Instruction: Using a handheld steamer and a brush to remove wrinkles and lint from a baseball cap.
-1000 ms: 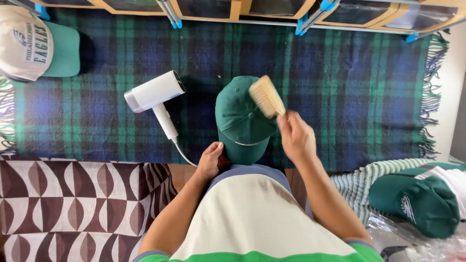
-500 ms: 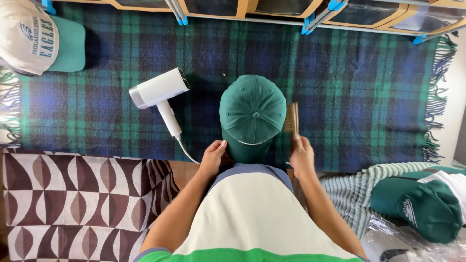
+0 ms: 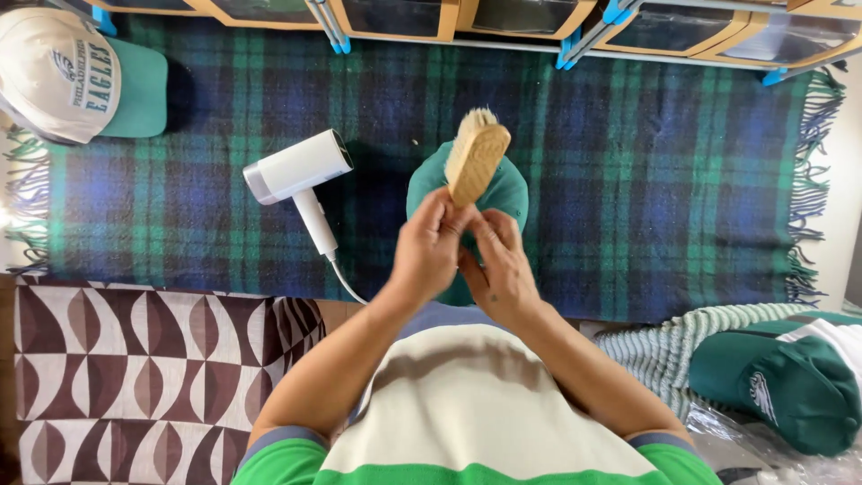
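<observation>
A wooden brush (image 3: 477, 159) is gripped by both hands, raised above a green cap (image 3: 505, 193): the left hand (image 3: 428, 254) is closed around its lower end, and the right hand (image 3: 499, 269) is pressed against it from the other side, fingertips pinched at the handle. The brush is tilted upward with its bristles seen along the far edge. Half a second earlier the brush was held by the right hand alone, low beside the cap, while the left hand rested at the cap's near edge; now both hands have been brought together at the middle, and most of the cap is hidden behind them. The cap lies on a plaid blanket (image 3: 646, 180), unmoved. Just to the left of the cap a white hair dryer (image 3: 299, 172) is laid on the blanket, its cord (image 3: 346, 278) running toward the person, in the same place as before. A cream and teal cap (image 3: 72, 76) is set at the far left corner. A second green cap (image 3: 790, 386) is seen at the lower right, beside a striped cloth (image 3: 664, 346). A brown patterned cloth (image 3: 135, 377) is spread at the lower left.
</observation>
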